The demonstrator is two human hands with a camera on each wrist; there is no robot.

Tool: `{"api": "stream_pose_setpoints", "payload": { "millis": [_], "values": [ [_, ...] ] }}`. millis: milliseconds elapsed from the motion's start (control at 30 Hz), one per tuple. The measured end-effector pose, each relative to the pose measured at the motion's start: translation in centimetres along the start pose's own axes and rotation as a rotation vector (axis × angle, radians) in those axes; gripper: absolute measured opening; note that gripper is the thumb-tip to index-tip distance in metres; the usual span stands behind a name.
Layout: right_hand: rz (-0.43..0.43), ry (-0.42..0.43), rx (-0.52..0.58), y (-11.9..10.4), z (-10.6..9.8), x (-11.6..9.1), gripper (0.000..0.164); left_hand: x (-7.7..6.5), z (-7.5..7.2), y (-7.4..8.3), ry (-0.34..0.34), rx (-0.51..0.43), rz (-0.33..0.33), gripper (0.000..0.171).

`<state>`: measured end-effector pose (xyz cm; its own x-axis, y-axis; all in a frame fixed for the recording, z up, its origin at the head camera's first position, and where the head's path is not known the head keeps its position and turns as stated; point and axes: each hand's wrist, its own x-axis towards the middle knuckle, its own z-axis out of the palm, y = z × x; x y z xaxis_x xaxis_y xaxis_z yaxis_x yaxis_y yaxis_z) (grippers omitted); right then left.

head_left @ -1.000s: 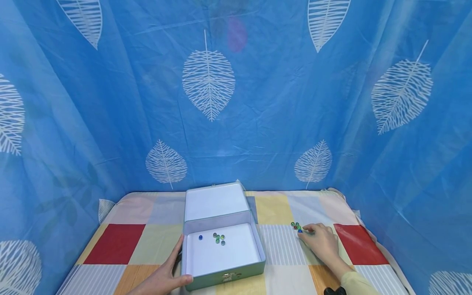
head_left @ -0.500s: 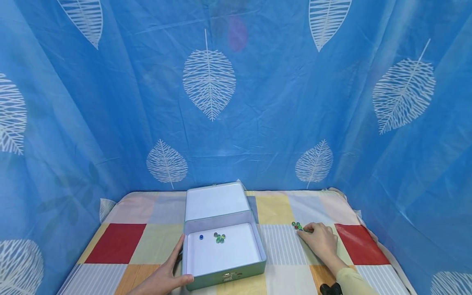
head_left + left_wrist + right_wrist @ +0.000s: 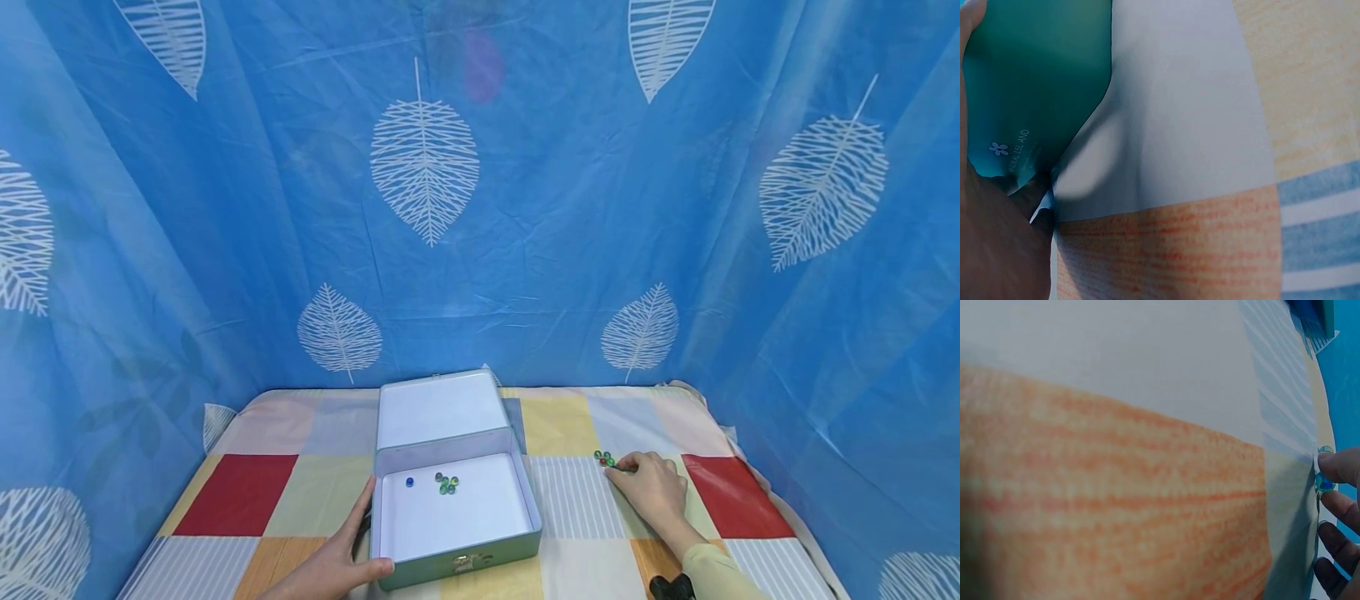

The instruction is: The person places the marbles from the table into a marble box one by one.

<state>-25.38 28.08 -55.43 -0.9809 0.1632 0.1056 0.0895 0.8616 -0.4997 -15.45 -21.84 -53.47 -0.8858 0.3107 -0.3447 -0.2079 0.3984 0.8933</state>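
Observation:
A green tin box (image 3: pixel 457 567) with a white inside stands with its lid (image 3: pixel 441 410) laid back. My left hand (image 3: pixel 337 554) holds its near left corner, thumb at the front and fingers along the left side; the left wrist view shows the green outer wall (image 3: pixel 1041 81) against that hand. Several marbles (image 3: pixel 447 483) lie clustered in the box, with a blue marble (image 3: pixel 409 482) apart to their left. On the cloth at right, my right hand (image 3: pixel 654 492) pinches a blue marble (image 3: pixel 1324 482) between thumb and index finger. Several green and red marbles (image 3: pixel 603 458) sit just beyond its fingertips.
A patchwork-patterned cloth (image 3: pixel 322 492) covers the table. Blue curtains (image 3: pixel 525 208) with white leaf prints enclose the back and both sides. A black device (image 3: pixel 671 587) is on the right wrist.
One marble in the box has rolled into the cluster. The right fingers have closed over the blue marble, hiding most of it in the head view. The left hand stays put.

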Motion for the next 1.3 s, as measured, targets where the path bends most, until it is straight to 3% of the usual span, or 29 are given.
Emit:
{"api": "stream_pose_setpoints", "payload": {
  "millis": [1300],
  "values": [
    [-0.002,-0.016,0.017,0.43,-0.30,-0.20,0.020,-0.04,-0.02,-0.14,0.002,0.003,0.005,0.110]
  ]
}}
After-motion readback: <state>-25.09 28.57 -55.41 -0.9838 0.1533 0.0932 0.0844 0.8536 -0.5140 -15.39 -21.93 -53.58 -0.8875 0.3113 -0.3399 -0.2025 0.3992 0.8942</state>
